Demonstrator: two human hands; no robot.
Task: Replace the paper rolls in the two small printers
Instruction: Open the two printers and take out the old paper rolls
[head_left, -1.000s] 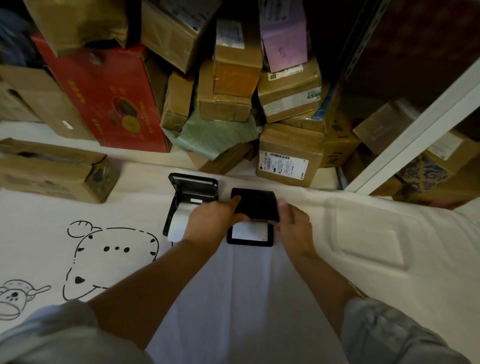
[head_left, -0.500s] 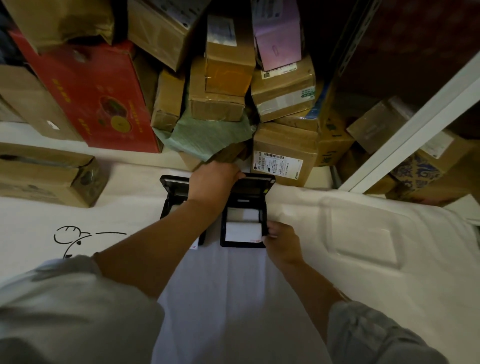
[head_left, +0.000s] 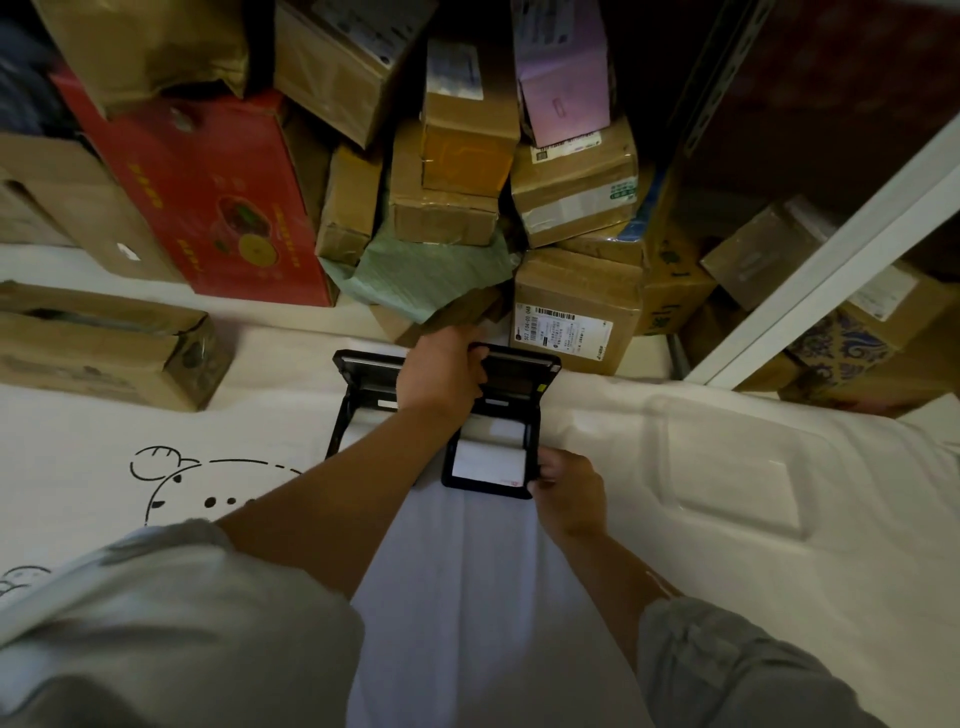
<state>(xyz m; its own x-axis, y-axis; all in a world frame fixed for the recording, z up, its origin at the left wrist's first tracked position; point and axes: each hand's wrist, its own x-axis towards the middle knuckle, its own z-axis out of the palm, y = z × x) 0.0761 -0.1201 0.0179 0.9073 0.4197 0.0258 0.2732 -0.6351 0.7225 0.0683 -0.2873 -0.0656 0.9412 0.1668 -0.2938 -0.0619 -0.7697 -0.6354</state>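
Compared with one second ago, the lid of the right-hand printer has swung from half-closed over the paper bay to fully open. The left hand has travelled away from the body with it, and the right hand has dropped from the lid to the printer's near right corner.

The left hand reaches across the left-hand printer and curls over the raised lid's left edge, apparently to hold it back while the bay is exposed. The right hand's fingers pinch the black frame at its near right corner, which probably steadies the light body against the pull on the lid.

A white paper roll sits inside the open bay. The left-hand printer stands just beside the first, its lid also raised; the forearm covers most of it, so its bay cannot be read.

Both printers rest on a white cloth-covered surface with a cartoon drawing at left. Stacked cardboard boxes and a red box crowd its far edge.

Judged from the open bay, the roll is ready to be lifted out or seated.
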